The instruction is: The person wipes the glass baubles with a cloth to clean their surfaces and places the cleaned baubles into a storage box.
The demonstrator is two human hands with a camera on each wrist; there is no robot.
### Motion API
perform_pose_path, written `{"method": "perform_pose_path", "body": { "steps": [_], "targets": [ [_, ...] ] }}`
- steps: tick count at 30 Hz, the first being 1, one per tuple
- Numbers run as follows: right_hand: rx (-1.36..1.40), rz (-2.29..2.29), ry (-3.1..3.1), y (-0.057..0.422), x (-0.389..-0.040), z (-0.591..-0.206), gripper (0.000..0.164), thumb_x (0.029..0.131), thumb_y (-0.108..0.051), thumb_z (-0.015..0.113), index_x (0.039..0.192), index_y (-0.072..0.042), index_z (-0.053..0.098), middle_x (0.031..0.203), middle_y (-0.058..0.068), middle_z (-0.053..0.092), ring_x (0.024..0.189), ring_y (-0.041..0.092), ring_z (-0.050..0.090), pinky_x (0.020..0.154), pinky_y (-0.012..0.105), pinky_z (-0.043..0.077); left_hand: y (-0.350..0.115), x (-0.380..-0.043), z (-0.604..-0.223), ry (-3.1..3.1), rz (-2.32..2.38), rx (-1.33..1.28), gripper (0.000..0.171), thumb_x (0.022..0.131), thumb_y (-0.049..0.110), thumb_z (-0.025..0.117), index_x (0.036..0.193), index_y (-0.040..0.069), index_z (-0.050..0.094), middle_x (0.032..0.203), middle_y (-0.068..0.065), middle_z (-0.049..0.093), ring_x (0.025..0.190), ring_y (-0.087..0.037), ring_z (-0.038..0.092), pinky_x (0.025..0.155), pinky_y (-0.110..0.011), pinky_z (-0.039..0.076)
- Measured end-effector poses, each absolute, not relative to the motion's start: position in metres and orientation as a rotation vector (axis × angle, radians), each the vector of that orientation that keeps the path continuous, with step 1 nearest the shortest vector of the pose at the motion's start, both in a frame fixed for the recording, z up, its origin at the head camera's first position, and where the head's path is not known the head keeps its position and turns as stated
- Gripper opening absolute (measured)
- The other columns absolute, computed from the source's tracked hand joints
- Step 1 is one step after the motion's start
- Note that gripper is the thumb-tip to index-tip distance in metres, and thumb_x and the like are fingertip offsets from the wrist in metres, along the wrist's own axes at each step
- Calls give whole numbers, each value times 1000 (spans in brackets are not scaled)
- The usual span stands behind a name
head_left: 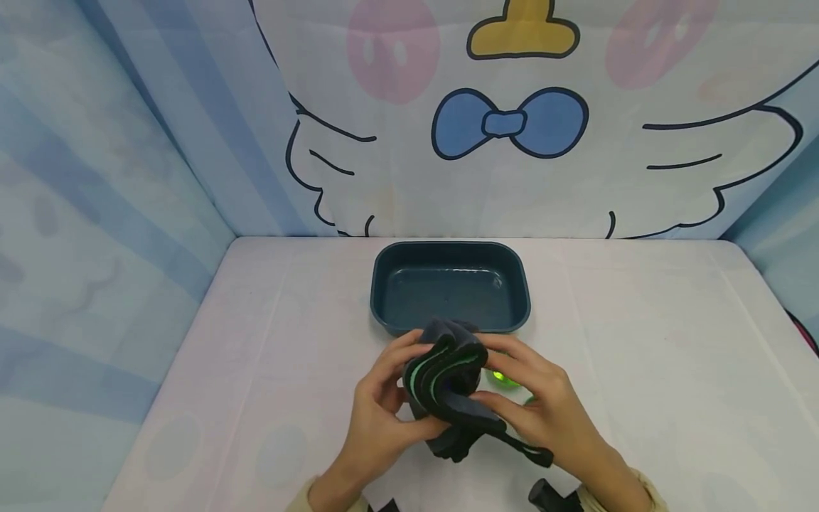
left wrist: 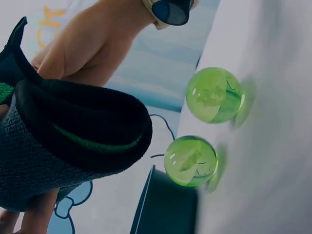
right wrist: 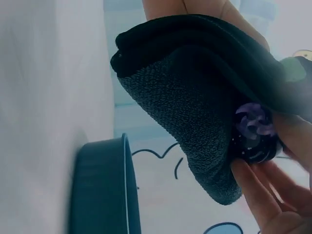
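A thick folded cloth (head_left: 441, 391), dark grey with black edging and green layers inside, is held between both hands over the table in the head view. My left hand (head_left: 384, 405) grips its left side, thumb in front. From the right, my right hand (head_left: 537, 391) holds the cloth with fingers behind and thumb at the fold. A narrow end of the cloth hangs below the right thumb. Under the fold, a dark ball (right wrist: 253, 131) with a purple swirl shows in the right wrist view, with fingertips against it; the cloth hides part of it.
Behind the hands stands a dark teal rectangular basin (head_left: 382, 284) with nothing showing inside. Two clear green balls, a nearer one (left wrist: 214, 95) and one closer to the basin (left wrist: 190, 161), lie on the pale tabletop (head_left: 307, 370). A printed curtain (head_left: 409, 171) hangs at the back.
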State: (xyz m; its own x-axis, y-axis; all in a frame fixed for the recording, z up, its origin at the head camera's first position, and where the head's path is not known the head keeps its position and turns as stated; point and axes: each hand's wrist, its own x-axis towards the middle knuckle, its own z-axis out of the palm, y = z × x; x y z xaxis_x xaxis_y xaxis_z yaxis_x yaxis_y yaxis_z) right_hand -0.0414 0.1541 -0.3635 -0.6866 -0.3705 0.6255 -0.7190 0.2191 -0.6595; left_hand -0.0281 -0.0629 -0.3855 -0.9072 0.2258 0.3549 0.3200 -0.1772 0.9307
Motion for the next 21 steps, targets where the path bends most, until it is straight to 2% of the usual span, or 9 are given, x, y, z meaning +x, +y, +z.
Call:
{"method": "perform_pose_path", "body": {
  "steps": [5, 9, 12, 15, 18, 21],
  "targets": [
    [886, 1551, -2238, 152, -38, -362, 54, 73, 8, 82, 124, -1, 65, 119, 13, 67, 107, 8, 67, 81, 25, 60, -62, -30, -389, -1922, -2260, -696, 62, 75, -13, 77, 131, -3, 55, 144, -22, 46, 116, -19, 60, 78, -34, 62],
    [869, 1517, -2262, 153, -38, -361, 60, 69, 11, 83, 125, -2, 65, 123, 12, 66, 110, 9, 65, 88, 22, 57, -62, -31, -390, -1894, -2288, -657, 62, 73, -13, 78, 130, -4, 55, 141, -23, 48, 112, -17, 63, 76, -34, 62],
    [895, 1487, -2278, 155, -37, -358, 56, 74, 5, 82, 126, -4, 65, 128, 10, 64, 115, 10, 63, 98, 20, 51, -63, -32, -390, -1893, -2306, -614, 64, 72, -13, 79, 131, -3, 55, 141, -21, 49, 111, -18, 64, 77, -33, 62],
    [1004, 1451, -2230, 158, -38, -357, 42, 86, -9, 76, 127, -3, 65, 133, 11, 60, 124, 14, 57, 105, 20, 46, -65, -33, -390, -1886, -2337, -576, 65, 71, -13, 79, 131, -3, 55, 141, -19, 49, 111, -21, 64, 80, -32, 61],
    [1122, 1423, -2144, 159, -41, -360, 37, 95, -20, 66, 126, -1, 65, 136, 13, 58, 129, 18, 51, 108, 21, 44, -64, -33, -389, -1875, -2382, -547, 66, 71, -13, 79, 131, -5, 54, 142, -18, 48, 114, -22, 63, 86, -33, 60],
    [1166, 1426, -2086, 157, -43, -363, 35, 97, -21, 64, 123, 1, 66, 135, 14, 57, 130, 17, 51, 108, 22, 44, -63, -31, -388, -1880, -2398, -553, 66, 70, -12, 80, 130, -5, 54, 143, -17, 48, 118, -21, 61, 90, -34, 59]
  ]
}}
